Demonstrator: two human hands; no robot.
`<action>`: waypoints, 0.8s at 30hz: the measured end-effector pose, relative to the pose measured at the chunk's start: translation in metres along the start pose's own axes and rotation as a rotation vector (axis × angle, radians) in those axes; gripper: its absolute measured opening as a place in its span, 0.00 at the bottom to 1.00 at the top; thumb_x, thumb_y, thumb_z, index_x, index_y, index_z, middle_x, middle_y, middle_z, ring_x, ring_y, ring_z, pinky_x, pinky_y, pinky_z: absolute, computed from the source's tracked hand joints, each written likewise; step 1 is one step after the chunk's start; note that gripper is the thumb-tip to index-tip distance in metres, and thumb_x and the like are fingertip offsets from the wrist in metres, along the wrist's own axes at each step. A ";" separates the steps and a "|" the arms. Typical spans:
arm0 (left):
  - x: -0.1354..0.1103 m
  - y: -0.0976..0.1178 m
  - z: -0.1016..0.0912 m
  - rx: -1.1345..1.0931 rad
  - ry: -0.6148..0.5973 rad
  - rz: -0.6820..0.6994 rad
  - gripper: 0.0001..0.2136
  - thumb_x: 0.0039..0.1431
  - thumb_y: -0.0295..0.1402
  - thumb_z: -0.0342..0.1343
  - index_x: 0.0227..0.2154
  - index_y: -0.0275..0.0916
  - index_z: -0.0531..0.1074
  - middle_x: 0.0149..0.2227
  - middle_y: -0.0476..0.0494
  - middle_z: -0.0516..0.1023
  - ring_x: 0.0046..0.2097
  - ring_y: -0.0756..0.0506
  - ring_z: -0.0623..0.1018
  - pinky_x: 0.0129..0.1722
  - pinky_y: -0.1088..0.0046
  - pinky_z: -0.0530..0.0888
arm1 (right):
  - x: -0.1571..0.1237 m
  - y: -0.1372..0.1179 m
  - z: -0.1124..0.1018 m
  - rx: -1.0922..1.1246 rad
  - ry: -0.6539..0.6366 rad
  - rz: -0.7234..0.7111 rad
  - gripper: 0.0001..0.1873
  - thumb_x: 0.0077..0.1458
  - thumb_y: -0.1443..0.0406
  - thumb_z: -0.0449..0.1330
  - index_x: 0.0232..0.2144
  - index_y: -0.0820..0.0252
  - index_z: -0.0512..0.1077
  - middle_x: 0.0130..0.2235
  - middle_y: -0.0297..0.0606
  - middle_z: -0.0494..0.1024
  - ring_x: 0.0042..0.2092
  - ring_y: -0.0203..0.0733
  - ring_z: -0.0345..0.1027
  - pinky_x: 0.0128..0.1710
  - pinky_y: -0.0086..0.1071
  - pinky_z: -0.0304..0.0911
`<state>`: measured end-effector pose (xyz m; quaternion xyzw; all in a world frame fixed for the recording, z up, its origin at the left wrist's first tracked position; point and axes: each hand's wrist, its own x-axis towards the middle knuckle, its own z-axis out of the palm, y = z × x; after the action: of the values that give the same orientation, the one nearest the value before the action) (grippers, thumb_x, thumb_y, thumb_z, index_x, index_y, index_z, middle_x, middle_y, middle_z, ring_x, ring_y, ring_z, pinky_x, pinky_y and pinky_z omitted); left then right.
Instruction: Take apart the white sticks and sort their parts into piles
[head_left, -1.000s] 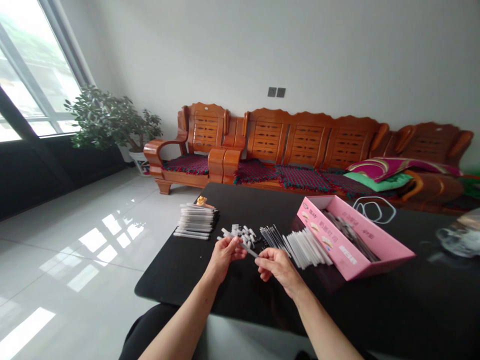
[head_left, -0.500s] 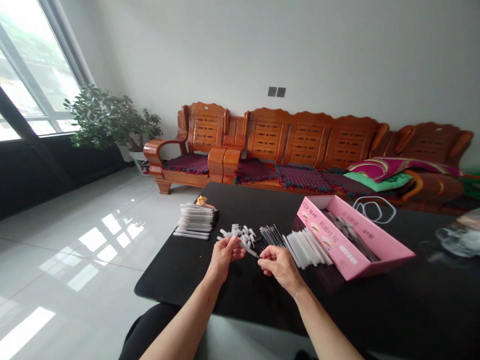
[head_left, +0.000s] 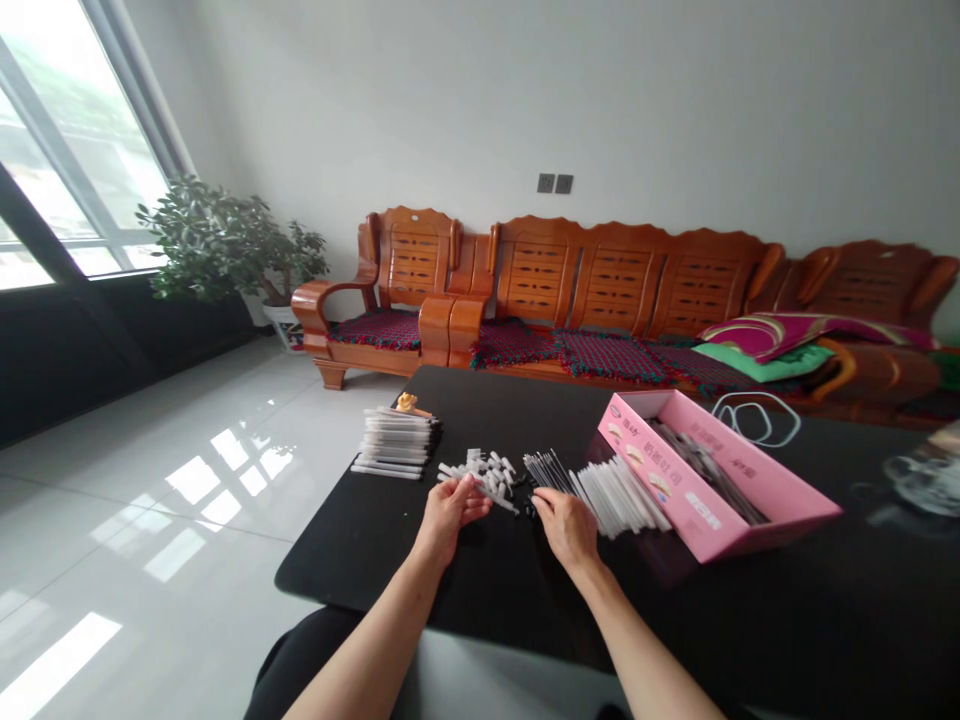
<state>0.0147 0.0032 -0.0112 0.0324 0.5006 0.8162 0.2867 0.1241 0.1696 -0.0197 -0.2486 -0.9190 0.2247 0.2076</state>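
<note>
My left hand (head_left: 448, 512) is closed round a thin white pen barrel (head_left: 496, 496) that sticks out to the right over the black table (head_left: 450, 580). My right hand (head_left: 566, 524) lies with fingers stretched toward a fan of thin dark refills (head_left: 547, 468), its fingertips at their near ends, holding nothing I can make out. A heap of small white caps (head_left: 487, 466) sits just beyond my left hand. White barrels (head_left: 622, 495) lie fanned to the right of the refills.
A neat stack of white pens (head_left: 394, 443) lies near the table's left edge. An open pink box (head_left: 720, 490) holding dark sticks stands at the right, with a white loop of cord (head_left: 754, 417) behind it. Wooden sofas and a potted plant stand beyond.
My right hand let go of the barrel's end and moved forward and down to the dark refills. My left hand kept the white barrel. The view shifted slightly right.
</note>
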 end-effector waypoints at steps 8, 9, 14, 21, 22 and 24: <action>-0.001 0.001 -0.001 0.031 -0.019 0.031 0.14 0.52 0.38 0.62 0.30 0.29 0.72 0.23 0.42 0.77 0.26 0.47 0.79 0.28 0.75 0.78 | -0.009 -0.025 -0.012 0.134 -0.086 -0.152 0.20 0.60 0.57 0.48 0.26 0.56 0.75 0.24 0.39 0.77 0.27 0.41 0.69 0.29 0.31 0.55; -0.001 0.001 -0.001 0.033 -0.020 0.033 0.14 0.51 0.38 0.63 0.30 0.29 0.72 0.23 0.41 0.77 0.26 0.47 0.79 0.28 0.74 0.78 | -0.012 -0.029 -0.014 0.178 -0.119 -0.168 0.20 0.60 0.57 0.48 0.24 0.57 0.74 0.21 0.37 0.75 0.25 0.39 0.67 0.27 0.30 0.54; 0.000 0.000 -0.003 0.042 -0.021 0.036 0.15 0.50 0.39 0.64 0.30 0.29 0.72 0.24 0.40 0.78 0.26 0.46 0.79 0.27 0.73 0.78 | -0.016 -0.036 -0.023 0.331 -0.232 -0.155 0.14 0.56 0.60 0.52 0.24 0.58 0.72 0.18 0.31 0.70 0.21 0.35 0.63 0.24 0.27 0.53; 0.014 0.016 -0.019 -0.096 0.189 0.187 0.13 0.50 0.37 0.63 0.30 0.30 0.72 0.23 0.43 0.77 0.27 0.48 0.79 0.30 0.74 0.78 | -0.001 0.003 -0.046 0.252 -0.183 -0.043 0.09 0.49 0.63 0.55 0.20 0.59 0.71 0.18 0.31 0.71 0.22 0.35 0.64 0.24 0.27 0.54; 0.015 0.017 -0.021 -0.111 0.216 0.202 0.13 0.50 0.37 0.63 0.30 0.30 0.72 0.23 0.43 0.77 0.27 0.48 0.79 0.31 0.74 0.78 | 0.001 0.010 -0.047 0.199 -0.136 -0.003 0.10 0.48 0.63 0.54 0.19 0.59 0.70 0.18 0.32 0.71 0.22 0.36 0.64 0.24 0.27 0.54; 0.016 0.018 -0.022 -0.118 0.228 0.213 0.12 0.50 0.37 0.62 0.31 0.31 0.72 0.24 0.43 0.77 0.28 0.48 0.79 0.31 0.73 0.77 | 0.005 0.021 -0.048 0.072 -0.036 0.098 0.10 0.48 0.63 0.54 0.18 0.58 0.69 0.19 0.34 0.72 0.23 0.37 0.65 0.25 0.29 0.53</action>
<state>-0.0138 -0.0126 -0.0113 -0.0246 0.4749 0.8683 0.1413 0.1517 0.2035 0.0091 -0.2815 -0.9007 0.2721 0.1885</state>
